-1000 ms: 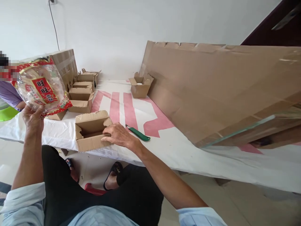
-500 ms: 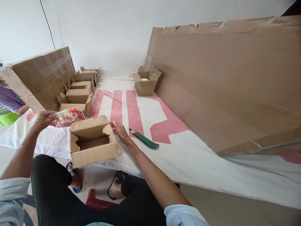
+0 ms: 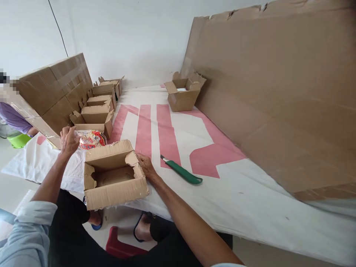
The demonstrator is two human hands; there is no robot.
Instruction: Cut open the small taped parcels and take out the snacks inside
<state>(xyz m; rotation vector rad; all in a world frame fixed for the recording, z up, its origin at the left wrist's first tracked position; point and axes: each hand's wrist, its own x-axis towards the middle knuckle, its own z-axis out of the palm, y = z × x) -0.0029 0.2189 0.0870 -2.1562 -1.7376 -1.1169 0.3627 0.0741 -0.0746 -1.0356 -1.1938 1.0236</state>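
My left hand (image 3: 69,141) has its fingers closed on one end of a clear plastic packet (image 3: 92,139) with red and yellow printing. The packet is behind the far-left rim of an open cardboard box (image 3: 116,195), whose inside shows bare brown card. My right hand (image 3: 146,166) grips the box's right end, its fingers partly hidden behind the torn flap there. The box sits at the table's near edge, overhanging it. To the right of that hand lies a green-handled utility knife (image 3: 183,172).
Several open boxes (image 3: 93,118) stand in a row at the left, beside a tall cardboard panel (image 3: 55,89). Another small box (image 3: 183,100) is at the back, against a large leaning cardboard sheet (image 3: 250,92). A person's purple sleeve (image 3: 13,116) shows far left.
My left hand has brought the packet a little to the right, closer to the box. My right hand keeps hold of the box's end. The view has shifted somewhat.
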